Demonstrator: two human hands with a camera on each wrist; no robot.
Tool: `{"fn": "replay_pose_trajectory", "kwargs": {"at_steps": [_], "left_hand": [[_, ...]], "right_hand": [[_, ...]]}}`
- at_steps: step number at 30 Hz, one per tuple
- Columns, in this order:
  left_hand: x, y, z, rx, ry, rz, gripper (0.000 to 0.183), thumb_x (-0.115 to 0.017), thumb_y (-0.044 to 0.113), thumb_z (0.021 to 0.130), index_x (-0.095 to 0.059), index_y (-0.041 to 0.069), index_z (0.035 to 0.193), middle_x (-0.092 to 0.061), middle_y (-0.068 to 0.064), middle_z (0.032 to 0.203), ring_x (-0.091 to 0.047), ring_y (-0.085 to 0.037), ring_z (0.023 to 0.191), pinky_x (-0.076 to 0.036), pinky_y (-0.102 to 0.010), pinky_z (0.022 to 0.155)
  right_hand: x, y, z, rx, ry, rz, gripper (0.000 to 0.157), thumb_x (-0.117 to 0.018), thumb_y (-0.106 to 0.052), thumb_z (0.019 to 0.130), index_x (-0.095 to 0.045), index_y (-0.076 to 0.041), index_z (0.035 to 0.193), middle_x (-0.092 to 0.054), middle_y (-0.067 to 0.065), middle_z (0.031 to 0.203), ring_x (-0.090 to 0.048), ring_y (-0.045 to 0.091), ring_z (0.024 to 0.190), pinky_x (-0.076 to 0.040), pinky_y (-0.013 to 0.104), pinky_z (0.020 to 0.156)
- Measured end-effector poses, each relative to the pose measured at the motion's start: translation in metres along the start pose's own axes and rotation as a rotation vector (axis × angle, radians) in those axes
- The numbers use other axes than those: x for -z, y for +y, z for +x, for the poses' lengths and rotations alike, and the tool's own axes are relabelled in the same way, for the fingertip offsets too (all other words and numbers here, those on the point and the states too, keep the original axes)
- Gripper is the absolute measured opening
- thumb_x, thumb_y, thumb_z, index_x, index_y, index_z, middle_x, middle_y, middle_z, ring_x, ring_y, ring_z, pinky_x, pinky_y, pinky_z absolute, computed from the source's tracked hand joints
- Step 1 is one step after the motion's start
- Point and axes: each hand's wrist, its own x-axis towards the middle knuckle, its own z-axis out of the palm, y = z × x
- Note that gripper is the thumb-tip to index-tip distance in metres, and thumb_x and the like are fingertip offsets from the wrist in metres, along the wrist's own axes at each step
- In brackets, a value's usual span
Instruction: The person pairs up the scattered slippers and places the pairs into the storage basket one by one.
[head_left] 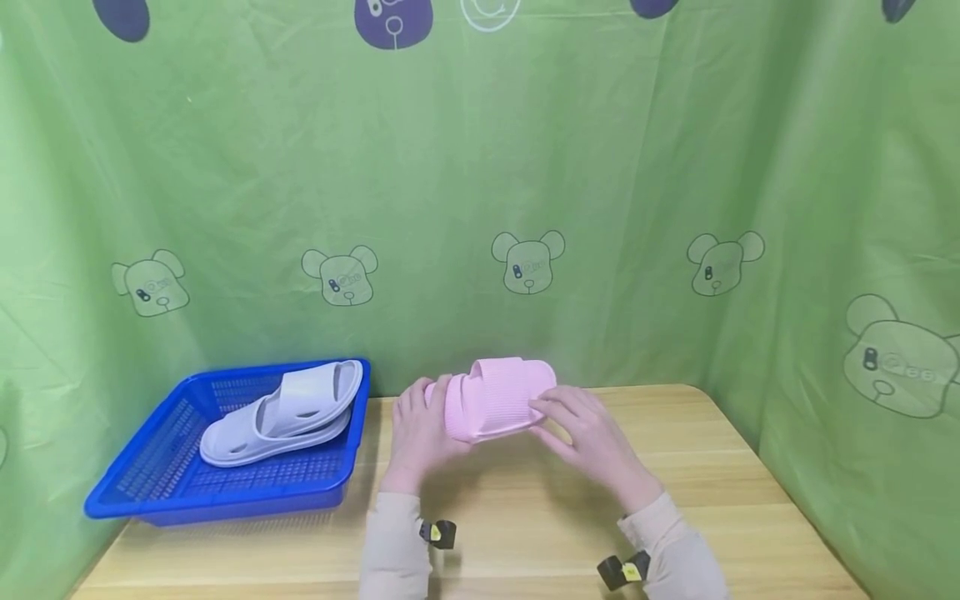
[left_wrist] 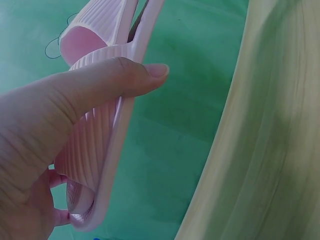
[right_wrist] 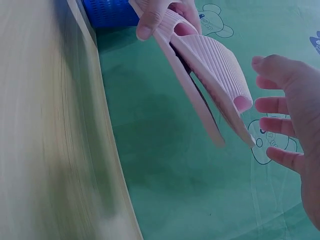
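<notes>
A pair of pink ribbed slippers, stacked one partly over the other, is held up above the wooden table. My left hand grips one end of the pair, and in the left wrist view its thumb crosses the ribbed strap. At the other end, the two soles spread apart in the right wrist view. Beside that end is my right hand, its fingers loosely bent and a gap showing between them and the slippers. In the head view this hand overlaps the slippers' right end.
To the left, a blue plastic basket stands on the table. Inside it lies a stacked pair of light grey slippers. A green curtain with bear prints hangs behind and along both sides.
</notes>
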Motion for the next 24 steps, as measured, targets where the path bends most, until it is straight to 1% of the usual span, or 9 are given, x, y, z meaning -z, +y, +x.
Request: {"fn": "replay_pose_trajectory", "kwargs": {"at_steps": [1,2,4,6,12,15,20,24], "left_hand": [[0.002,-0.001,0.001,0.001,0.000,0.008,0.106,-0.090,0.048,0.050,-0.042,0.020,0.141,-0.044,-0.014,0.134,-0.041,-0.031,0.123,-0.033,-0.054,0.108],[0.004,-0.001,0.001,0.003,-0.001,0.016,0.106,-0.090,0.049,0.050,-0.042,0.020,0.141,-0.044,-0.015,0.134,-0.041,-0.032,0.124,-0.032,-0.055,0.109],[0.008,-0.003,0.002,0.002,0.005,0.025,0.107,-0.090,0.048,0.050,-0.042,0.019,0.141,-0.044,-0.015,0.134,-0.041,-0.033,0.124,-0.032,-0.058,0.109],[0.012,-0.004,0.002,-0.002,0.016,0.040,0.106,-0.090,0.049,0.050,-0.043,0.019,0.140,-0.045,-0.016,0.134,-0.042,-0.034,0.124,-0.032,-0.061,0.109],[0.023,-0.009,0.006,0.013,0.006,0.048,0.104,-0.089,0.048,0.054,-0.042,0.020,0.142,-0.043,-0.014,0.135,-0.039,-0.034,0.127,-0.029,-0.062,0.111],[0.027,-0.012,0.007,0.016,0.016,0.060,0.104,-0.088,0.049,0.053,-0.043,0.020,0.141,-0.044,-0.014,0.135,-0.040,-0.034,0.127,-0.029,-0.063,0.111],[0.033,-0.018,0.009,0.017,0.024,0.073,0.103,-0.088,0.049,0.053,-0.043,0.020,0.141,-0.044,-0.014,0.134,-0.039,-0.034,0.127,-0.028,-0.061,0.111],[0.039,-0.022,0.010,0.020,0.021,0.081,0.104,-0.089,0.048,0.053,-0.042,0.020,0.142,-0.043,-0.013,0.134,-0.038,-0.033,0.126,-0.028,-0.057,0.110]], "right_hand": [[0.000,0.000,0.000,0.002,0.000,0.000,0.043,-0.057,-0.046,0.093,-0.069,-0.008,0.111,-0.069,0.012,0.109,-0.063,0.028,0.105,-0.050,0.049,0.094],[0.000,-0.001,0.001,0.005,0.000,0.002,0.042,-0.059,-0.044,0.092,-0.069,-0.008,0.111,-0.069,0.012,0.109,-0.063,0.029,0.105,-0.050,0.049,0.094],[0.000,-0.002,0.001,0.006,-0.006,0.006,0.039,-0.066,-0.038,0.087,-0.069,-0.008,0.112,-0.069,0.011,0.110,-0.063,0.029,0.105,-0.050,0.049,0.094],[-0.001,-0.003,0.001,0.011,-0.011,0.010,0.040,-0.072,-0.032,0.081,-0.069,-0.008,0.113,-0.069,0.011,0.111,-0.063,0.029,0.105,-0.050,0.049,0.095],[-0.005,-0.004,0.001,0.024,-0.018,0.014,0.044,-0.076,-0.027,0.076,-0.068,-0.009,0.115,-0.069,0.010,0.113,-0.063,0.029,0.106,-0.050,0.049,0.095],[-0.006,-0.005,0.001,0.033,-0.018,0.016,0.044,-0.075,-0.028,0.077,-0.068,-0.009,0.115,-0.069,0.010,0.115,-0.063,0.028,0.107,-0.050,0.049,0.094],[-0.008,-0.009,0.001,0.034,-0.037,0.029,0.042,-0.073,-0.031,0.081,-0.068,-0.010,0.117,-0.068,0.009,0.117,-0.062,0.026,0.110,-0.050,0.048,0.095],[-0.009,-0.012,0.002,0.025,-0.060,0.033,0.041,-0.071,-0.032,0.082,-0.067,-0.011,0.118,-0.068,0.008,0.117,-0.063,0.025,0.108,-0.051,0.047,0.094]]}}
